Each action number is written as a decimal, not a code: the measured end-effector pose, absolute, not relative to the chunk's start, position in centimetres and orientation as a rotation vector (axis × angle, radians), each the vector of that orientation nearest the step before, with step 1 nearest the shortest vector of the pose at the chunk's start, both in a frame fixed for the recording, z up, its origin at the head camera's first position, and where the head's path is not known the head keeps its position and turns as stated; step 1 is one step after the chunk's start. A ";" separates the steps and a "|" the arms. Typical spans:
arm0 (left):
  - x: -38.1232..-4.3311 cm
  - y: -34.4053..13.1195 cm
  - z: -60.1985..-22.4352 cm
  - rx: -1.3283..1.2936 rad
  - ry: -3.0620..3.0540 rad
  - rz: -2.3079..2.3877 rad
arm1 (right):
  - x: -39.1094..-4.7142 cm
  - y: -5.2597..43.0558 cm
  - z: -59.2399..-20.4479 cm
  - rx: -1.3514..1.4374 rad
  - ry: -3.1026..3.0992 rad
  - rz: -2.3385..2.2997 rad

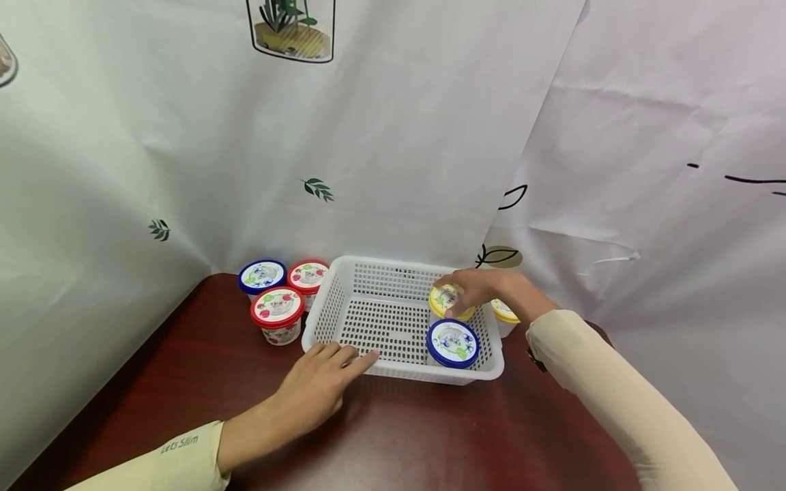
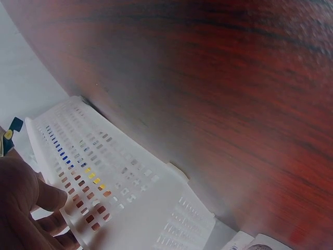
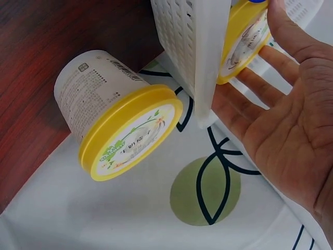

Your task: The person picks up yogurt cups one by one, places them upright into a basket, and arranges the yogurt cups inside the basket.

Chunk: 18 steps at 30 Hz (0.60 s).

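A white plastic basket [image 1: 402,372] with slotted walls stands on the table. My right hand [image 1: 475,290] reaches over its right end and holds a yellow-lidded tub [image 1: 443,298] inside, thumb and fingers about the lid; in the right wrist view the tub's lid [image 3: 244,49] shows beside the basket wall. Just in front of that tub, also in the basket, is a blue-lidded tub [image 1: 453,343]. At the basket's near left corner my left hand [image 1: 316,382] grips the rim; its fingertips [image 2: 54,198] are partly hidden in the left wrist view.
Outside the basket's right end stands another yellow-lidded tub [image 3: 125,135]. Left of the basket are two red-lidded tubs, one nearer [image 1: 278,307] and one farther [image 1: 308,274], with a blue-lidded tub [image 1: 262,275] behind. A patterned white cloth [image 1: 393,136] hangs behind the reddish-brown table [image 1: 430,436].
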State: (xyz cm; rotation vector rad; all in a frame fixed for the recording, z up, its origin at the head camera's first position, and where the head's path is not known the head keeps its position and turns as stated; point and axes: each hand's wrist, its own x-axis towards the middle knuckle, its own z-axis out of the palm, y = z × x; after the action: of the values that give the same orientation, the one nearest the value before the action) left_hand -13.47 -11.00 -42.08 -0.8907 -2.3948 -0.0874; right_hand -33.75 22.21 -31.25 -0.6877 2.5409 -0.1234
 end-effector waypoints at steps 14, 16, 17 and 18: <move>-13.5 -11.0 -42.2 -0.890 -2.407 -0.088 | -33.8 23.1 -30.0 -0.696 2.594 -0.140; -13.5 -11.0 -42.2 -0.890 -2.411 -0.086 | -33.9 23.4 -29.8 -0.702 2.592 -0.161; -13.5 -11.0 -42.2 -0.890 -2.412 -0.084 | -34.0 23.6 -29.7 -0.711 2.593 -0.166; -13.5 -11.0 -42.2 -0.890 -2.412 -0.084 | -34.0 23.8 -29.6 -0.717 2.598 -0.173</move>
State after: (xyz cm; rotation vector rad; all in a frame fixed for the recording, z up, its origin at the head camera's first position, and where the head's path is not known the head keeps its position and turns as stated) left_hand -13.52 -11.02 -42.24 -0.8902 -2.4119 -0.0837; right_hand -34.03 23.77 -29.63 -0.7169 2.5978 -0.1730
